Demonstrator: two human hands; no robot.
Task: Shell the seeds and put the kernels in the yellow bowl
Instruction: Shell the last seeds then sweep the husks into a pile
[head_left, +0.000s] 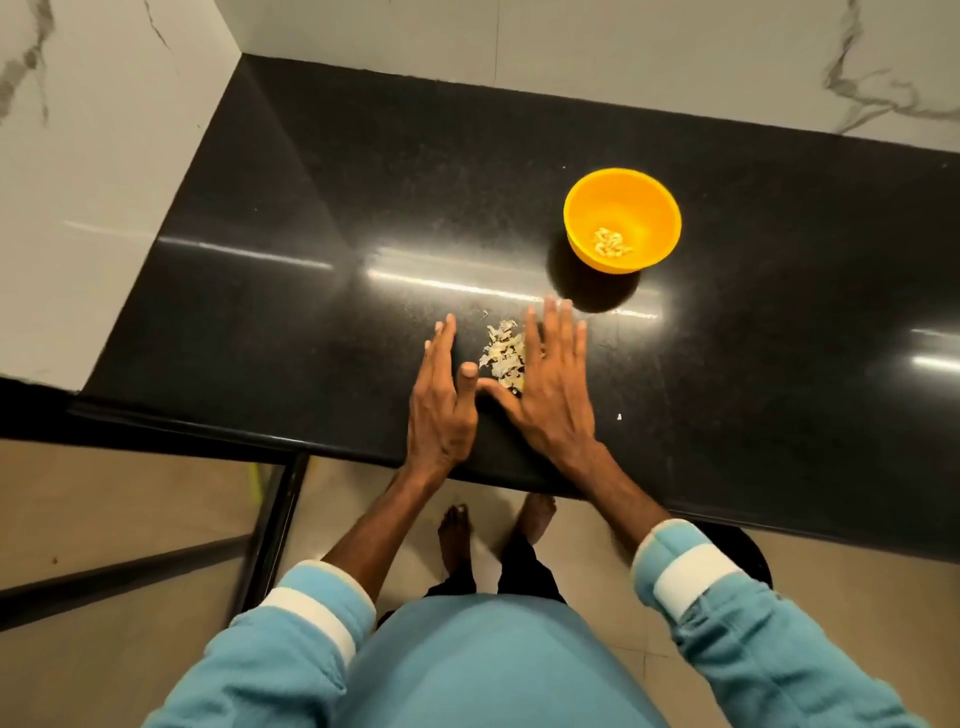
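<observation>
A small heap of pale shells (503, 354), perhaps with seeds among them, lies near the counter's front edge (363, 452), flanked by both hands. The left hand (441, 400) stands edge-on, fingers straight; the right hand (550, 384) lies flat and spread, touching the heap. The yellow bowl (622, 218) with kernels (612, 244) sits beyond, bare black counter all round.

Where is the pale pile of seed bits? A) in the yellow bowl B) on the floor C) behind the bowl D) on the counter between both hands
D: the pile lies on the counter between the left hand and right hand, near side of the yellow bowl.
</observation>
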